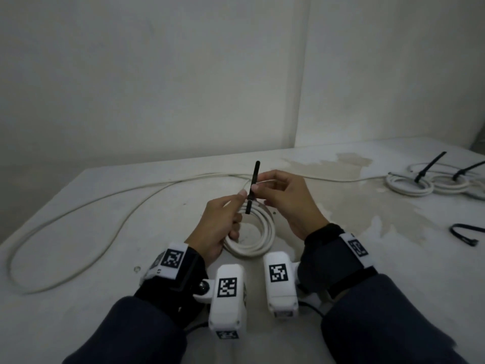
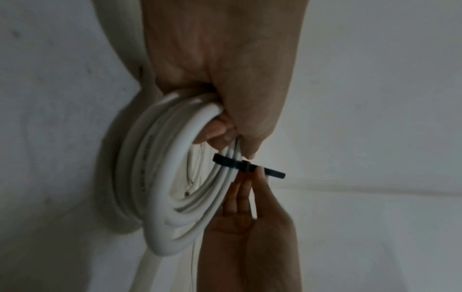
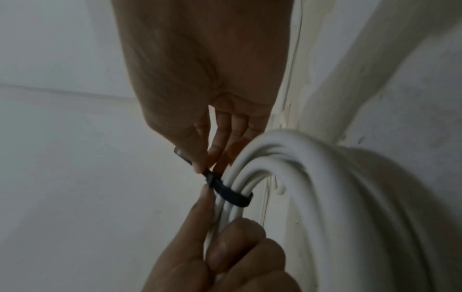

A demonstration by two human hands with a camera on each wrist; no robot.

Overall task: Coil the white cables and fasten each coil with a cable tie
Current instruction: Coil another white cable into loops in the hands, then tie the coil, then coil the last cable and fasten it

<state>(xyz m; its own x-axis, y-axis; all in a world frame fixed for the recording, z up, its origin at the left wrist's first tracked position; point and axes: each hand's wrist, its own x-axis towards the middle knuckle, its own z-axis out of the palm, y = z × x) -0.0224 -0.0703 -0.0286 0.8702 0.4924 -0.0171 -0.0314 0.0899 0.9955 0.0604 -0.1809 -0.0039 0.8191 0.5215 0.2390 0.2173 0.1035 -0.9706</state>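
The worktop (image 1: 341, 258) meets walls behind, with bare surface around the hands. A loose cable (image 1: 78, 211) loops left; tied coils (image 1: 409, 185) lie far right. The left hand (image 1: 217, 227) grips the white coil (image 1: 252, 232); the right hand (image 1: 286, 200) pinches its black cable tie (image 1: 253, 179).

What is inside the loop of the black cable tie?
Several strands of the white cable coil pass through the black cable tie. Their exact count is unclear: the band covers them.
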